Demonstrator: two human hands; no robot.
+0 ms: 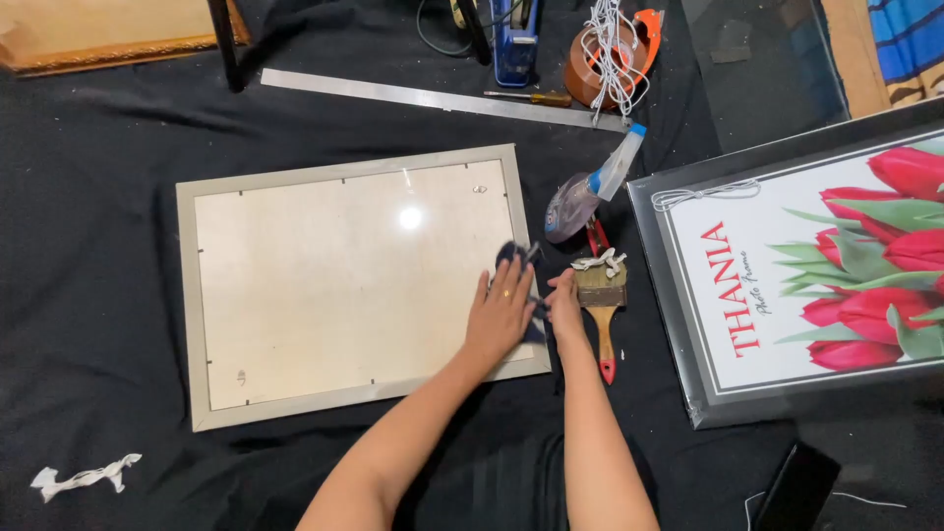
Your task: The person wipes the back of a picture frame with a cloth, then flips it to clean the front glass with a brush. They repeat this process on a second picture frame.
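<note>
My left hand (501, 313) lies flat, fingers spread, pressing a dark cloth (515, 258) onto the glass near the right edge of the picture frame (346, 169). The cloth shows past my fingertips and again under the heel of the hand. My right hand (564, 303) sits just beside it at the frame's right rail, fingers curled down onto the edge — whether it pinches the cloth or only steadies the frame I cannot tell.

The frame is pale, silver-grey, lying flat on the black fabric (88, 197) that covers the surface, with a light backing board visible through the glass and a lamp's glare on it.

Right beside my right hand lies a paintbrush (601, 305) with a wooden handle and a red tip, a scrap of white string across its ferrule. Above it a spray bottle (590, 192) lies on its side. Further up are a long steel ruler (442, 99), a screwdriver (531, 97) and a brown tape roll (602, 54) tangled with white cord. To the right rests a second frame — a tulip print (836, 265) behind glass. A torn white scrap (84, 478) lies well apart at lower left.
</note>
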